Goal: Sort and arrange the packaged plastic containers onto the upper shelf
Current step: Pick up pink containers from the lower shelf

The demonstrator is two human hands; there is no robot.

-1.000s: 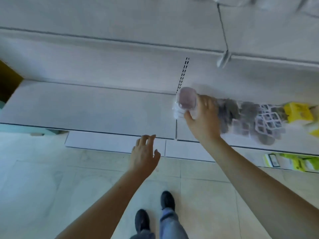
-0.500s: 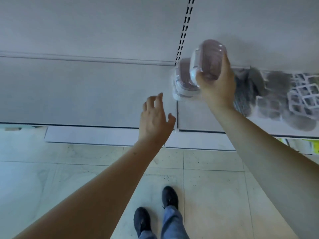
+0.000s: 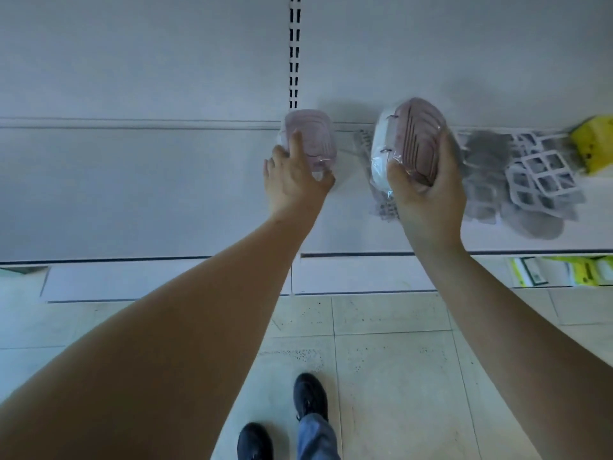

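Grey plastic grids (image 3: 544, 174) and some darker rounded pieces lay heaped toward the right end of the shelf (image 3: 132, 194), crowding the space behind the person's right hand (image 3: 428, 194). A yellow package (image 3: 593, 147) sat beyond them at the far right edge. Lower down, more yellow-green packets (image 3: 564, 272) showed on the level below, near the right. A slotted upright strip (image 3: 294, 51) ran down the pale back panel, ending just above the shelf's rear edge.

The right hand was clenched round a wrapped container (image 3: 411, 141), pinkish and ribbed with a white rim, shiny film over it, held tilted on its side above the shelf. The left hand (image 3: 295, 184) reached to a second wrapped container (image 3: 308, 141), smaller, rounded and translucent pink, which stood near the back edge of the shelf, right below the slotted strip. Its forefinger lay straight against the container's face and the thumb came up beside its lower corner; whether it really gripped the thing I could not tell.

The shelf itself was smooth and pale grey. Dark shoes (image 3: 310, 396) stood on the speckled floor tiles (image 3: 391, 360) below.
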